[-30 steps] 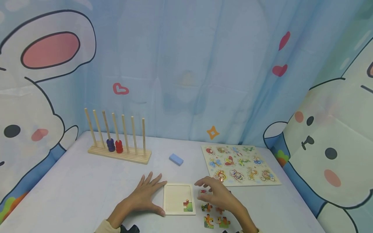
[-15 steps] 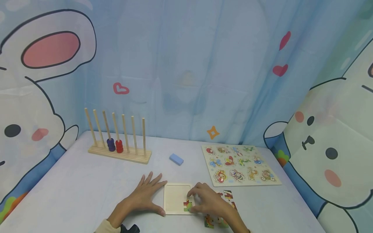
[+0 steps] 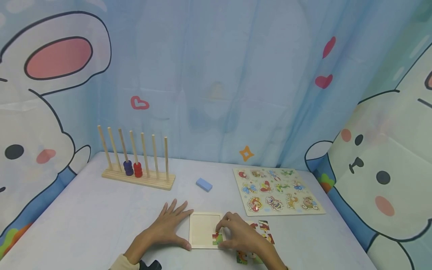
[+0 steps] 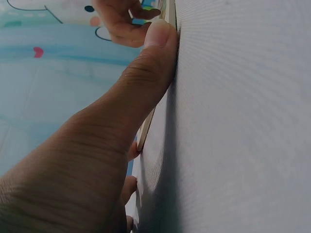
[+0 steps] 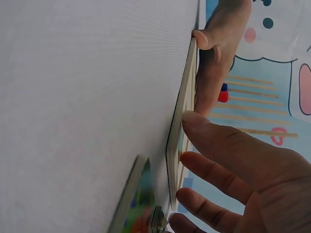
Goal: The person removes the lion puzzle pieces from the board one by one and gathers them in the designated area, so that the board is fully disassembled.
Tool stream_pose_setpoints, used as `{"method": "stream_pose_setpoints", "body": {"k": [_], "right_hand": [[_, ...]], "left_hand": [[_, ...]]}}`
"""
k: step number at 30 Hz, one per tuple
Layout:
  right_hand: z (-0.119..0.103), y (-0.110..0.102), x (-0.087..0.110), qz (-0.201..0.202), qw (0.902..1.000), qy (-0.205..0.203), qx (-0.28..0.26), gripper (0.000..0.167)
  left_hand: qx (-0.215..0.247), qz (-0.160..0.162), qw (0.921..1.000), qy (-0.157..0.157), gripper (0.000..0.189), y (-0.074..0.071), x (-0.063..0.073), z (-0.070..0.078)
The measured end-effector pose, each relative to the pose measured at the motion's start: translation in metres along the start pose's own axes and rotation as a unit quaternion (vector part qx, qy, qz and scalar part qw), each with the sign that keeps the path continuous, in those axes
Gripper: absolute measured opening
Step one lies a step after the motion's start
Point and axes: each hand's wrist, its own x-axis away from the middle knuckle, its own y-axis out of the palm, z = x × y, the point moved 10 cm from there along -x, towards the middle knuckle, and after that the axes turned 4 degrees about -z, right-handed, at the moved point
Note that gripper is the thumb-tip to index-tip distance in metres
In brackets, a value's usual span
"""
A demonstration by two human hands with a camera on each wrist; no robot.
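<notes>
A shallow wooden puzzle tray [image 3: 202,230] lies on the table. At its lower right corner sits a jigsaw piece [image 3: 217,239] printed in red and green. My left hand [image 3: 165,228] has its fingers spread, with thumb and index fingertip against the tray's left corners. Over the tray's right edge, my right hand [image 3: 237,233] bends its thumb and index finger around the jigsaw piece and pinches it. In the right wrist view, green shows between that thumb [image 5: 197,120] and index fingertip; the hand hides part of the piece in the head view.
Several loose jigsaw pieces [image 3: 264,225] lie right of the tray, partly under my right hand. Behind them is a wooden insect puzzle board [image 3: 280,193]. A blue block [image 3: 204,184] and a pegged bead stand [image 3: 138,178] are farther back, before a curtain.
My right hand has moved left from above the loose pieces to the piece in the tray, then shifted only slightly. My left hand has stayed still.
</notes>
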Motion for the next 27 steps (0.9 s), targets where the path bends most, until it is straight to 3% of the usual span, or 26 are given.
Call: {"method": "stream_pose_setpoints", "body": {"k": [6,14,27], "right_hand": [[0.0004,0.0008,-0.0005,-0.001,1.0,0.002,0.0,0.032],[-0.0036,0.0003,-0.0018,0.005,0.9999,-0.013,-0.008,0.016],[-0.0053,0.0006,-0.001,0.0,0.9995,-0.019,-0.023,0.018]], "left_hand": [[-0.002,-0.001,1.0,-0.002,0.106,0.0019,-0.0002,-0.0015],[-0.004,0.001,1.0,0.002,0.105,0.0009,-0.0001,-0.0008],[-0.004,-0.001,1.0,-0.001,0.107,0.0037,0.0003,-0.0043]]}}
